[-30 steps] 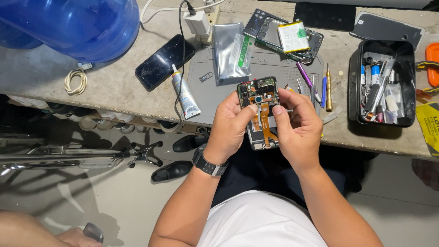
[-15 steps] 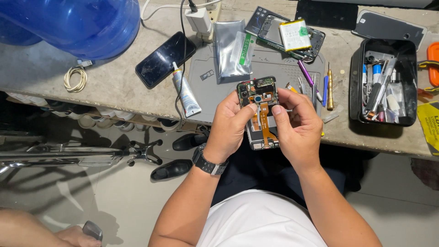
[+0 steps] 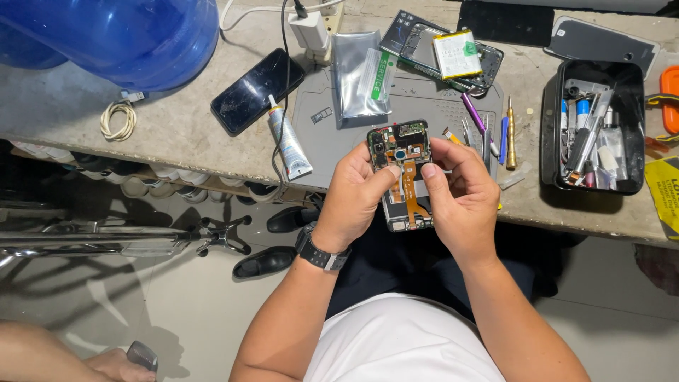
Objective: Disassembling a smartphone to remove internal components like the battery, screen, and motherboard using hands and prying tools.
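Grey workbench (image 3: 177, 134) crowded with repair clutter. Opened phone (image 3: 403, 173) held above bench edge, circuit side up, gripped by left hand (image 3: 357, 194) and right hand (image 3: 460, 194), both closed around its sides, thumbs on the board. Beside: glue tube (image 3: 288, 141), black phone (image 3: 256, 90), silver bag (image 3: 361, 74), screwdrivers (image 3: 506, 131), black tool tray (image 3: 559, 106), blue water jug (image 3: 120, 35).

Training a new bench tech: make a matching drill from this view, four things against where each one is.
1. opened phone
2. glue tube
3. water jug
4. brass screwdriver

a. far left of the bench
b. held in the left hand and right hand
c. beside the black tool box
d. next to the dark phone lying flat

Pairs: 1-b, 2-d, 3-a, 4-c
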